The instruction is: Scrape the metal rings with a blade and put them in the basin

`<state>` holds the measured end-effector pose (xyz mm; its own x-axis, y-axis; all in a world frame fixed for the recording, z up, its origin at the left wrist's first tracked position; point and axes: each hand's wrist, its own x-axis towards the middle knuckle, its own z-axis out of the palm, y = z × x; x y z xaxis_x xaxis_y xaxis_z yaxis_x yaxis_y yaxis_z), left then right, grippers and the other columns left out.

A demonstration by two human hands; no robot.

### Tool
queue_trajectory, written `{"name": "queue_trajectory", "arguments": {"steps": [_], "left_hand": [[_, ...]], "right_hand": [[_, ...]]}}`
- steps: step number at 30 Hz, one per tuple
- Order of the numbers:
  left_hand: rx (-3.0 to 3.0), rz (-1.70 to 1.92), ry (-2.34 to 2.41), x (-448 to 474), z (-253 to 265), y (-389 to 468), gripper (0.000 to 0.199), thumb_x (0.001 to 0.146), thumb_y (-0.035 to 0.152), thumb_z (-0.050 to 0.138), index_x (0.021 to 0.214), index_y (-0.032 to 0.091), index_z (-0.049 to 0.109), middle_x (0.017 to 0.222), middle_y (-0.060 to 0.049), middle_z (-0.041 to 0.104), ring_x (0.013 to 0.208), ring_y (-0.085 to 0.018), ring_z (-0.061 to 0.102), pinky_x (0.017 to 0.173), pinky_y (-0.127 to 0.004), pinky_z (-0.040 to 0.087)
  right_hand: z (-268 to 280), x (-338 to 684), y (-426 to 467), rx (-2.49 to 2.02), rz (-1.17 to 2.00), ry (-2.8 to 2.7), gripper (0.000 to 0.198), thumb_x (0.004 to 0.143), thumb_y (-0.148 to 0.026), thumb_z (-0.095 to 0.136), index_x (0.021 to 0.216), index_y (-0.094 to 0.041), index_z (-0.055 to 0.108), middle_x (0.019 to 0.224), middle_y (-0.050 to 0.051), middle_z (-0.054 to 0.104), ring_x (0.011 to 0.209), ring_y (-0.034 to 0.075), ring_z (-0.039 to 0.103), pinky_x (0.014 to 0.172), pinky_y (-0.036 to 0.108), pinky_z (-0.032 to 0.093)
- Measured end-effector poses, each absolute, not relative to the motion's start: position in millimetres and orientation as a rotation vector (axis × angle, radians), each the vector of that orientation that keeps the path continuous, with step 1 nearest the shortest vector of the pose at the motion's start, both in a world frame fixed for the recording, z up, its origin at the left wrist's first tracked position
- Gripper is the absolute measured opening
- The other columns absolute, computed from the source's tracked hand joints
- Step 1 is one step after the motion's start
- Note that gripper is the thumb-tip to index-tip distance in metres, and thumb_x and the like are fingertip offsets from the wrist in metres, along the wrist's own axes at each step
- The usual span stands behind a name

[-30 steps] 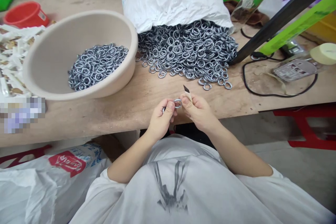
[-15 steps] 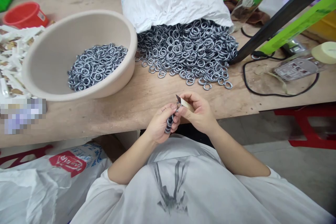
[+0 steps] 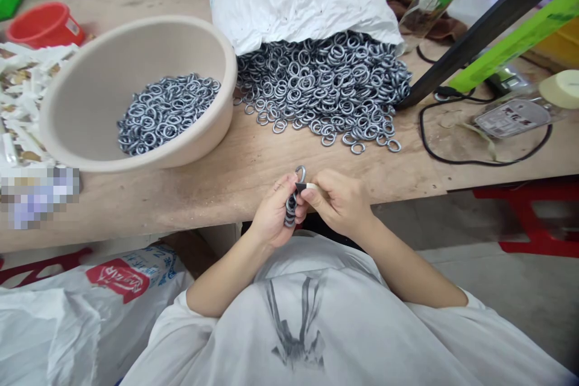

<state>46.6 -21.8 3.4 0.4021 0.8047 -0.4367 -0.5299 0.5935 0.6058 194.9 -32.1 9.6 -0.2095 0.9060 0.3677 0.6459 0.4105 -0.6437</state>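
Note:
My left hand (image 3: 274, 211) is closed round several grey rings (image 3: 291, 210) stacked in its palm. Between its thumb and forefinger one ring (image 3: 301, 172) stands up, pinched at its lower edge. My right hand (image 3: 342, 200) grips a small knife blade (image 3: 301, 188) with a pale wrapped grip, mostly hidden by the fingers. The dark blade lies at the lower part of the pinched ring, close to the left thumb; whether it touches the ring I cannot tell. Both hands are above the table's front edge, over my lap.
A beige basin (image 3: 136, 30) holds grey rings at the left. A white sack (image 3: 298, 6) spills a heap of rings (image 3: 325, 90) onto the table (image 3: 217, 187). A black post (image 3: 488, 30), a cable (image 3: 470, 163) and a labelled bottle (image 3: 515, 117) stand or lie at the right.
The blade has turned from pointing up and away to lying across toward the left hand. The pinched ring now stands higher above the left fingertips. My right hand has rotated and its fingers have curled in.

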Motion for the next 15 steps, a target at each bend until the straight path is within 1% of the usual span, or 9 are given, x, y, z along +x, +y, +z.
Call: {"name": "queue_trajectory", "arguments": {"steps": [3,6,10,11,13,15], "left_hand": [[0.392,0.855,0.787,46,5,-22,0.043,0.073,0.047,0.079,0.079,0.021,0.046,0.055,0.009,0.048,0.04,-0.005,0.043,0.037,-0.016,0.031],[0.407,0.837,0.775,45,6,-24,0.042,0.073,0.045,0.078,0.076,0.02,0.046,0.054,0.008,0.046,0.04,-0.005,0.041,0.037,-0.016,0.031],[0.447,0.797,0.712,42,8,-28,0.04,0.077,0.044,0.077,0.069,0.017,0.048,0.056,0.006,0.046,0.043,-0.004,0.041,0.038,-0.016,0.03],[0.442,0.799,0.715,40,8,-28,0.039,0.076,0.043,0.076,0.068,0.017,0.05,0.057,0.006,0.047,0.043,-0.004,0.041,0.037,-0.015,0.031],[0.424,0.825,0.749,37,8,-26,0.035,0.074,0.041,0.077,0.071,0.016,0.053,0.057,0.005,0.049,0.043,-0.004,0.042,0.037,-0.015,0.031],[0.424,0.85,0.79,35,8,-23,0.03,0.071,0.036,0.077,0.076,0.015,0.057,0.058,0.005,0.052,0.042,-0.004,0.043,0.036,-0.015,0.031]], "right_hand": [[9,193,-32,-1.325,0.462,-1.952,0.05,0.1,-0.057,0.042,0.066,-0.022,0.048,0.06,-0.001,0.049,0.055,0.013,0.045,0.054,0.029,0.028],[4,198,-25,-1.347,0.529,-1.926,0.051,0.099,-0.06,0.044,0.064,-0.022,0.046,0.058,-0.001,0.048,0.055,0.013,0.044,0.055,0.03,0.027],[-6,219,-3,-1.544,0.53,-1.653,0.053,0.1,-0.062,0.038,0.065,-0.023,0.046,0.057,-0.002,0.044,0.056,0.015,0.044,0.057,0.03,0.028],[-7,225,5,-1.607,0.503,-1.624,0.051,0.1,-0.062,0.039,0.068,-0.023,0.049,0.058,-0.001,0.046,0.058,0.016,0.046,0.058,0.03,0.028],[-6,232,20,-1.723,0.418,-1.665,0.042,0.097,-0.058,0.049,0.081,-0.021,0.06,0.068,0.002,0.058,0.067,0.02,0.054,0.063,0.031,0.032],[-1,233,36,-1.825,0.307,-1.783,0.032,0.093,-0.051,0.061,0.102,-0.021,0.066,0.092,0.007,0.07,0.082,0.025,0.061,0.069,0.032,0.037]]}}
